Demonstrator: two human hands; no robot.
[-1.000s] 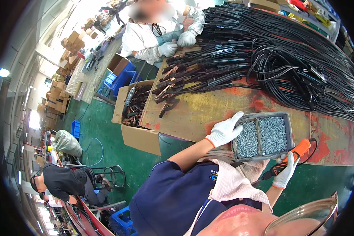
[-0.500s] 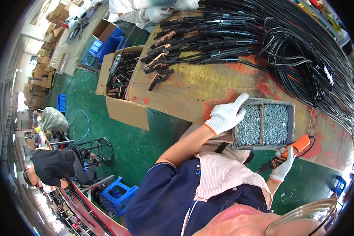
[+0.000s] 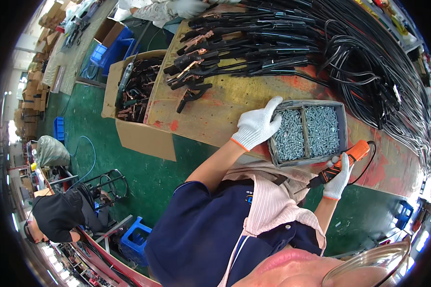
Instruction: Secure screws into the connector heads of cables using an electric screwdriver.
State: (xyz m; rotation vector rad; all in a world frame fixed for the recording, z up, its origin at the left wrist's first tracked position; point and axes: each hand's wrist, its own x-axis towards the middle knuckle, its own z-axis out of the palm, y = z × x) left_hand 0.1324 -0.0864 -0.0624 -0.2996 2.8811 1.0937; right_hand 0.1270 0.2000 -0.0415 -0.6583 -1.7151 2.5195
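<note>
My left hand point(image 3: 257, 125), in a white knit glove with an orange cuff, grips the left rim of a grey two-compartment tray point(image 3: 344, 129). Small silvery screws point(image 3: 323, 131) fill both of the tray's compartments. The tray sits at the near edge of the worn wooden table point(image 3: 225, 112). My right hand point(image 3: 338, 179), gloved the same way, is closed around an orange and black electric screwdriver point(image 3: 358, 151), just off the tray's near right corner. Its thin bit points down and left toward my apron, and a black cord loops from its orange end.
Black clamp handles with copper-coloured jaws point(image 3: 196, 64) lie in rows on the far table, with coiled black cables point(image 3: 364, 71) to the right. An open carton point(image 3: 143, 138) of similar parts adjoins the table's left end. A co-worker's gloved hand point(image 3: 189, 7) is beyond; another person point(image 3: 62, 215) sits left.
The tray has moved slightly farther onto the table, with my left hand still on its rim. My right hand and the screwdriver have shifted up alongside it. The whole view has drifted a little.
</note>
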